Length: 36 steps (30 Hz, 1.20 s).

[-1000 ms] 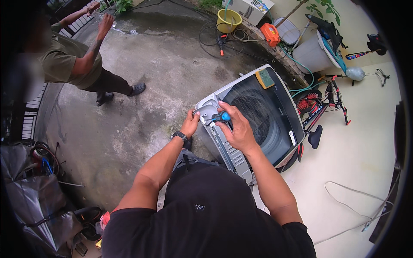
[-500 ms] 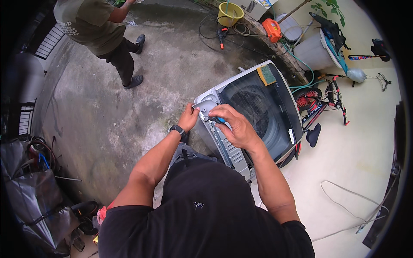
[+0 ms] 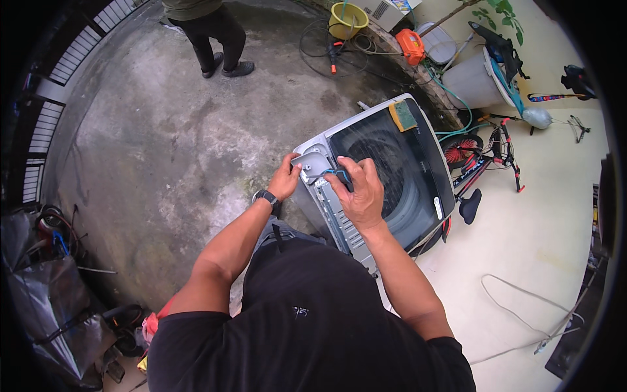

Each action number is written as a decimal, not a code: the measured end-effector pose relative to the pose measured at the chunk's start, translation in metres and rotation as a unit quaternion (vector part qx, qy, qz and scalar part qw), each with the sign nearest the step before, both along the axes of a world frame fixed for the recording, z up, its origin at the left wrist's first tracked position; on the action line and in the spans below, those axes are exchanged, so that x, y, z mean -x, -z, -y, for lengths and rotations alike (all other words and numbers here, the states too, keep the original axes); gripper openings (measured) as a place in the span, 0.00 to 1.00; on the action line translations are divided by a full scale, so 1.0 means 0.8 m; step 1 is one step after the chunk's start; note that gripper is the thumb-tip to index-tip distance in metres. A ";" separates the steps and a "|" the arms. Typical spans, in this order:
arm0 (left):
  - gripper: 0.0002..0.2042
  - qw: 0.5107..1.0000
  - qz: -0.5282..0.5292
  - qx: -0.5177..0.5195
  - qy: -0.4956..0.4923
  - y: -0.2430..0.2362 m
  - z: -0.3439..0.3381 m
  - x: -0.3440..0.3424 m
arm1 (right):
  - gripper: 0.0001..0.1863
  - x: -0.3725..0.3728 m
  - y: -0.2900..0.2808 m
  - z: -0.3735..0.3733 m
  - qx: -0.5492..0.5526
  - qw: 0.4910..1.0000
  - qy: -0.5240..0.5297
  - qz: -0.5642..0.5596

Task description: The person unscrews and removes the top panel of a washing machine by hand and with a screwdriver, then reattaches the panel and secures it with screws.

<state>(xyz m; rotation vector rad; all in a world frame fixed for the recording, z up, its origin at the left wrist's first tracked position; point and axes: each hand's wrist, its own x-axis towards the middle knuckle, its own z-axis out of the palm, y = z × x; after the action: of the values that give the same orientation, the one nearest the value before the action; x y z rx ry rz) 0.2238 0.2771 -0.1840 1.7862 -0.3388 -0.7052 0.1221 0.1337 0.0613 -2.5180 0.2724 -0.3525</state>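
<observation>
A top-load washing machine [image 3: 405, 183] stands at the centre right, a yellow-green sponge [image 3: 403, 116] on its dark glass lid. My left hand [image 3: 284, 176] grips the edge of a grey plastic piece [image 3: 311, 162] at the machine's near left corner, thumb on top. My right hand [image 3: 362, 193] is closed round a blue and black screwdriver [image 3: 336, 174], whose shaft points left into that corner piece. Below the piece, a long grey panel strip [image 3: 343, 222] with slots runs along the machine's left side toward me.
A person [image 3: 219, 39] stands at the top. A yellow bucket [image 3: 347, 19], hoses, an orange appliance [image 3: 410, 46] and a white bin [image 3: 470, 81] line the upper right. A bicycle [image 3: 499, 150] stands right of the machine; a silver cover [image 3: 55, 313] lies lower left; a cable [image 3: 522, 300] is at right.
The other person has walked from the upper left toward the top centre. My right hand has turned round the screwdriver handle; my left hand stays on the plastic piece.
</observation>
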 end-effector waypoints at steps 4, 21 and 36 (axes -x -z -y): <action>0.20 0.999 0.029 0.012 0.003 0.015 0.007 -0.004 | 0.23 -0.004 -0.008 0.008 0.052 0.997 -0.026 0.044; 0.22 0.999 -0.016 0.035 0.024 0.007 0.001 -0.007 | 0.19 -0.030 -0.042 -0.024 0.018 0.998 -0.062 0.022; 0.23 0.997 -0.034 0.048 0.043 -0.003 -0.005 -0.012 | 0.29 -0.017 -0.024 -0.016 -0.064 0.994 -0.072 0.058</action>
<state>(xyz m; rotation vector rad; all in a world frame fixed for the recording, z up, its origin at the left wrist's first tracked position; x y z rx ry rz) 0.2336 0.2814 -0.1819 1.6616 -0.3989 -0.7950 0.1353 0.1461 0.0807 -2.3644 0.0644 -0.4089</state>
